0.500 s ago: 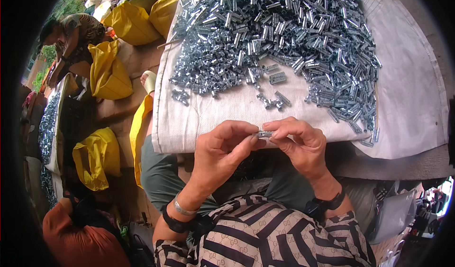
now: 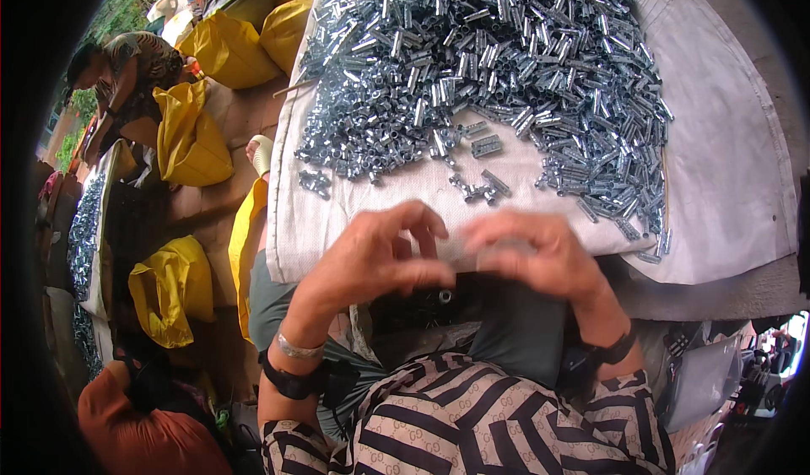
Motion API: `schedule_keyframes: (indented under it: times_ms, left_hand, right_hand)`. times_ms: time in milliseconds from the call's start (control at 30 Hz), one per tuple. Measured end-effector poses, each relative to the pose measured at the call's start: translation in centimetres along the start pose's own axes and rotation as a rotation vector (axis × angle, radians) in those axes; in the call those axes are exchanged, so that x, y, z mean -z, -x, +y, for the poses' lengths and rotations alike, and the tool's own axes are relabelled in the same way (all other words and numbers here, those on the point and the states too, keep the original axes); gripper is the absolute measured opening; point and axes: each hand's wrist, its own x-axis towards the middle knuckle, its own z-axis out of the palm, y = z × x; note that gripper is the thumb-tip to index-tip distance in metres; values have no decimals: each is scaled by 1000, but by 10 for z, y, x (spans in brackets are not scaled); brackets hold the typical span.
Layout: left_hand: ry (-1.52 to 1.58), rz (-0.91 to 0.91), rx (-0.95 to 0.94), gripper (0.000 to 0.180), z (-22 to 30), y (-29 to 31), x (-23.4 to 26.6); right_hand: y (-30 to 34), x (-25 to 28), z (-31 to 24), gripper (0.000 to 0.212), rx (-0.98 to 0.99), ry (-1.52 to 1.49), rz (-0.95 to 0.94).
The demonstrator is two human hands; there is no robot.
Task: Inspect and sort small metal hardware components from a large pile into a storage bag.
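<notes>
My left hand [image 2: 384,251] hovers over the near edge of the white cloth [image 2: 388,197], its fingers spread and nothing between them. Opposite it, my right hand [image 2: 536,251] is smeared by motion, its fingers apart and no part visible in them. Beneath the gap between the hands, a small shiny metal piece [image 2: 445,296] with a round open end shows against the dark space over my lap. Just beyond my fingers lie a few loose cone-like metal pieces [image 2: 477,190] and a short slotted metal sleeve [image 2: 496,183].
A big heap of slotted metal sleeves [image 2: 591,129] covers the cloth's far and right part. Small round metal pieces [image 2: 363,133] gather on its left. Yellow bags [image 2: 173,289] stand on the floor at left, where two other people [image 2: 148,416] sit. A thin stick [image 2: 295,89] juts from the cloth's left edge.
My hands were pinching a small metal sleeve together. They have moved apart and let it go, and a metal piece now shows below them.
</notes>
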Motion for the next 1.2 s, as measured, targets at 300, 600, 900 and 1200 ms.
schedule_keyframes:
  times_ms: [300, 600, 900, 1200]
  left_hand:
    - [-730, 507, -414, 19, -31, -71, -19]
    - [-428, 575, -400, 22, -25, -48, -27]
    - [608, 356, -163, 20, -18, -1, -46]
    - [629, 432, -233, 24, -18, 5, -53]
  right_hand:
    - [-59, 40, 53, 14, 271, 1113, 376]
    - [-36, 22, 13, 11, 211, 813, 410]
    - [8, -30, -8, 16, 15, 212, 425]
    - [9, -40, -7, 18, 72, 205, 431]
